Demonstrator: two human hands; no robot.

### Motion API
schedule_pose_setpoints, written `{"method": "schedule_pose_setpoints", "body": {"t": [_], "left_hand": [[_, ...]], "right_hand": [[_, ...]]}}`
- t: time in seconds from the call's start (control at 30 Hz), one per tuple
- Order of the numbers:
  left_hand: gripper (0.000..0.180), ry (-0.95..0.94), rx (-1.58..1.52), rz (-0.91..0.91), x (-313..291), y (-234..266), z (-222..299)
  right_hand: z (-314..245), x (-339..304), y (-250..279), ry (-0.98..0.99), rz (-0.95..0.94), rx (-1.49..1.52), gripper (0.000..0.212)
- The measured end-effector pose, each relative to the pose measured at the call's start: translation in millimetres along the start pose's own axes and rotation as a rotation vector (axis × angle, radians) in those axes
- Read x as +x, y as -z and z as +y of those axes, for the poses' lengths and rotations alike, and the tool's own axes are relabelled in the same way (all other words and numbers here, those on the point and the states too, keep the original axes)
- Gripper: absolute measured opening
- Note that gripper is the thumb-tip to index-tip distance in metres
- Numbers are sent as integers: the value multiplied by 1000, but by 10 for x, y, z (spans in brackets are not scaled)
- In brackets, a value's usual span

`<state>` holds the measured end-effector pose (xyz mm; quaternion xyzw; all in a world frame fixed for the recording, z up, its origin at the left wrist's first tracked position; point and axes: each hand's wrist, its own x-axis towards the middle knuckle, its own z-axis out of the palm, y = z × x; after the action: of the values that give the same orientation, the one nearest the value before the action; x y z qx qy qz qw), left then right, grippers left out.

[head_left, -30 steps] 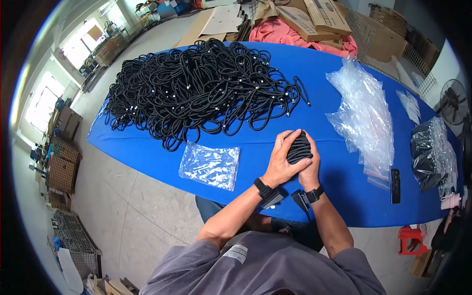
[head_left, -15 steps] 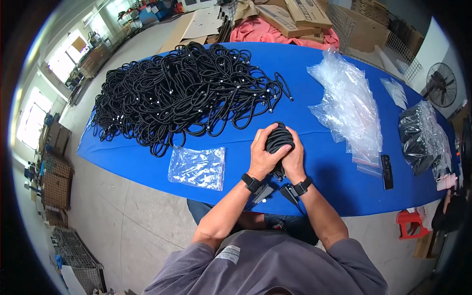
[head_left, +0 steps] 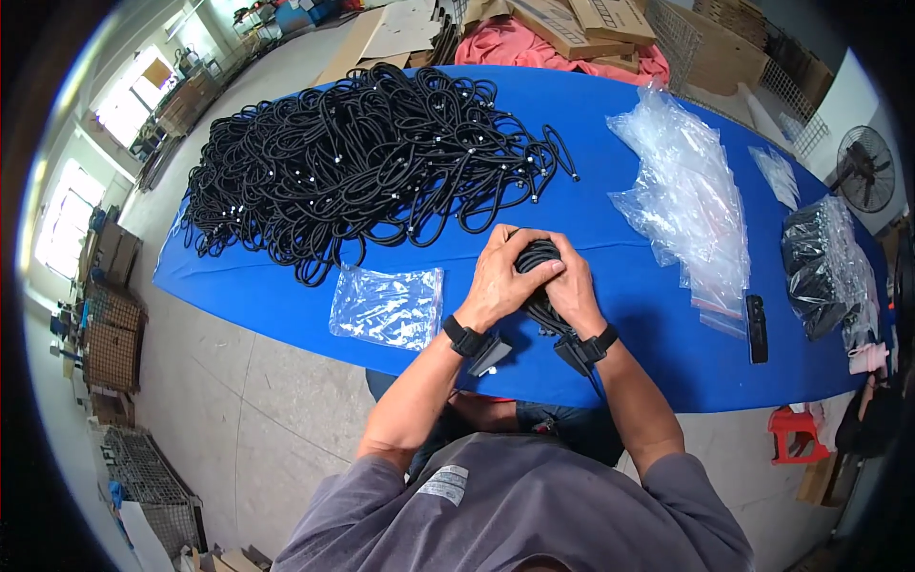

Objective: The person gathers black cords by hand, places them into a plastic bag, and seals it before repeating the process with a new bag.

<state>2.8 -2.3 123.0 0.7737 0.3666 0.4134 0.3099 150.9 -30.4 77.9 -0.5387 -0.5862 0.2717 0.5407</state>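
A bundle of black elastic cords is gripped between both hands above the near part of the blue-covered table. My left hand wraps around its left side, the thumb lying across the front. Closed around the right side is my right hand, its fingertips meeting the left ones over the top. The bundle's lower end, with small tips, hangs below my palms. Left of my hands lies a flat clear plastic zip bag. Beyond it spreads a big heap of black cord loops with small pale metal ends.
Overlapping clear bags form a stack to the right, beside a black handheld device. Packed bags of black cords sit at the right edge. Cardboard boxes stand behind the table, a fan at far right, a red stool below.
My left hand has shifted its hold, with its fingers now arched over the bundle's top. The right hand has turned slightly around the cords. The whole view has shifted a little.
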Motion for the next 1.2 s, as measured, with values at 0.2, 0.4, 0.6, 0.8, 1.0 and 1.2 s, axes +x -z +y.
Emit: {"method": "schedule_pose_setpoints", "body": {"t": [0.2,0.4,0.6,0.8,1.0,1.2], "left_hand": [[40,-9,-12,51,6,-42,-80],[40,-64,-77,101,-19,-12,-173],[39,-37,-95,63,40,25,-154],[35,8,-191,9,53,162,-214],[32,192,-428,18,6,179,-373],[32,390,-659,8,-61,293,-302]], "right_hand": [[119,12,22,-43,-83,30,45],[299,-105,311,-76,-376,292,106],[319,-132,322,-14,-489,63,147],[274,-167,247,-60,-543,110,141],[49,-111,213,-200,-652,146,138],[-154,-253,187,-144,-580,62,126]]}}
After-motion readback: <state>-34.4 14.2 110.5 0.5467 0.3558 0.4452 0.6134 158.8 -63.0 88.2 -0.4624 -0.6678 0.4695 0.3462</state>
